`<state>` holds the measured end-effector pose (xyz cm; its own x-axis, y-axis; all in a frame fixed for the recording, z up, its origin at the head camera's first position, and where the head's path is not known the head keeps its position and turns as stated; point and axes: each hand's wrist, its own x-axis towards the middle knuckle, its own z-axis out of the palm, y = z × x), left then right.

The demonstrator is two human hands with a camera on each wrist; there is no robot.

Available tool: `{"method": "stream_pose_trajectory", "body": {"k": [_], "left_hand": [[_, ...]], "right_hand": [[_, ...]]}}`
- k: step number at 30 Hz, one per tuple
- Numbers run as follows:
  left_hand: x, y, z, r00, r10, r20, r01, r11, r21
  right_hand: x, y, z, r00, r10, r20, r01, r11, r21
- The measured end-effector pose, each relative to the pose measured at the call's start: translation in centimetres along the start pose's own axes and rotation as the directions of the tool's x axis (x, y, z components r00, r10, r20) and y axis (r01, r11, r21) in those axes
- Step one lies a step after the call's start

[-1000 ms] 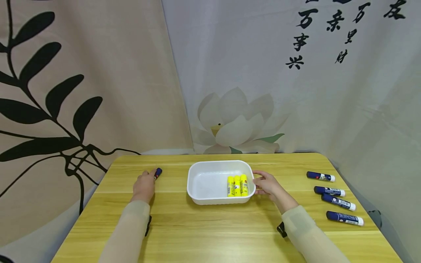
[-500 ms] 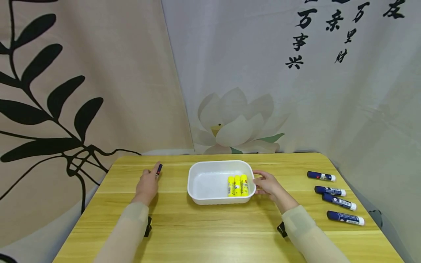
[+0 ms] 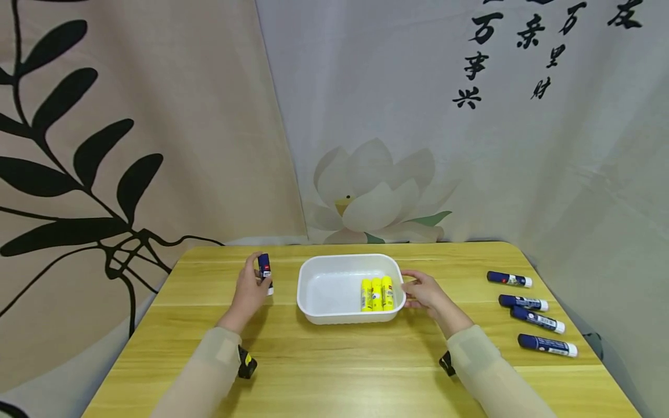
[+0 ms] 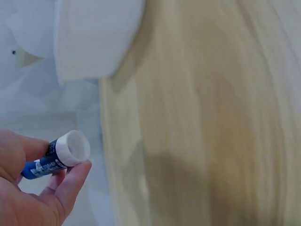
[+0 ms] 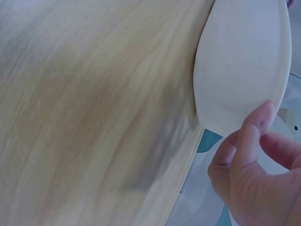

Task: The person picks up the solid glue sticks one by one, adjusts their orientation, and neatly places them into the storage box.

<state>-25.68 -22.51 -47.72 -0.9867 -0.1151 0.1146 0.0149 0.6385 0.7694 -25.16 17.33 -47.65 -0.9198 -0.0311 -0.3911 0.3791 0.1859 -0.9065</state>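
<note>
Between thumb and fingers, my left hand pinches a dark blue glue stick with a white end, held upright left of the tray. In the left wrist view, the hollow white end of the glue stick faces the camera. My right hand holds the right end of a white plastic tray at its rim. One finger lies against the outer wall in the right wrist view. Inside the tray, yellow glue sticks lie side by side at the right.
Several dark blue glue sticks with white ends lie along the table's right side, the nearest blue glue stick lowest. The wooden table ends at a printed cloth backdrop.
My left hand has raised the blue glue stick off the table, turned it upright and moved slightly right toward the tray. The right hand and tray have stayed in place.
</note>
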Motion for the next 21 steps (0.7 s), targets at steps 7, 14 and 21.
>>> {"method": "stream_pose_trajectory", "body": {"k": [7, 14, 21], "left_hand": [[-0.2, 2.0, 0.2, 1.000, -0.019, -0.015, 0.018, 0.996, -0.086], [-0.3, 4.1, 0.6, 0.998, -0.050, 0.043, 0.056, 0.986, -0.158], [-0.6, 6.4, 2.7, 0.992, -0.074, 0.107, 0.090, 0.984, -0.152]], "right_hand": [[0.1, 0.0, 0.0, 1.000, -0.002, -0.002, 0.002, 1.000, -0.001], [-0.1, -0.3, 0.1, 1.000, 0.005, 0.004, -0.005, 1.000, -0.005], [-0.2, -0.2, 0.2, 1.000, 0.011, -0.006, -0.011, 1.000, -0.013]]}}
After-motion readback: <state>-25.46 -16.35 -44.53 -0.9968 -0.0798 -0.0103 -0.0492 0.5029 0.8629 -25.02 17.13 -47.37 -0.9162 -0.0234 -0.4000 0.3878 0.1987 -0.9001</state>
